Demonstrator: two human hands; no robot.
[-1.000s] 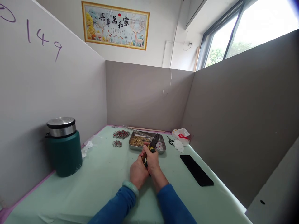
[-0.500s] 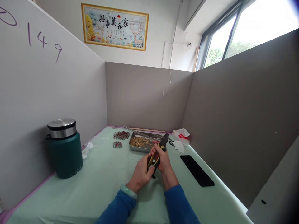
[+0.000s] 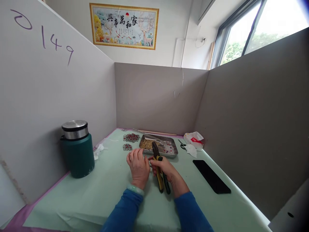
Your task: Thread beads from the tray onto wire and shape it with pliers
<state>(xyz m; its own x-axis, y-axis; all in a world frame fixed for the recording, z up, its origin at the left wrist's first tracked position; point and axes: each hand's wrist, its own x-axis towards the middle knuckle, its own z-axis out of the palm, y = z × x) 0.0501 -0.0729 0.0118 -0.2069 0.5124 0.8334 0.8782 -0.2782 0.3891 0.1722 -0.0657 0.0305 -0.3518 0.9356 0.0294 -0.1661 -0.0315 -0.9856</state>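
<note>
My right hand (image 3: 166, 168) is closed around a pair of pliers (image 3: 155, 150) with dark jaws and yellow-and-black handles. The jaws point away from me and the handles hang down toward the table. Close beside it, my left hand (image 3: 138, 166) shows its back, with fingers curled; whatever it pinches is hidden. A thin bit of metal seems to show between both hands, too small to name. Just beyond the hands is a metal tray (image 3: 174, 155) with gold-coloured small pieces (image 3: 147, 144) and red and clear beads (image 3: 169, 148). A long thin rod lies across it.
Two piles of red-and-silver pieces, one larger (image 3: 131, 138) and one smaller (image 3: 127, 147), lie left of the tray. A green flask (image 3: 76, 154) stands at left. On the right are scissors (image 3: 182, 146), a tissue pack (image 3: 193, 139) and a black phone (image 3: 211, 176). Partitions enclose the table.
My left hand has let go of the pliers' handles and moved left, turning its back upward. The pliers have swung left and more upright in my right hand. The view has shifted slightly left.
</note>
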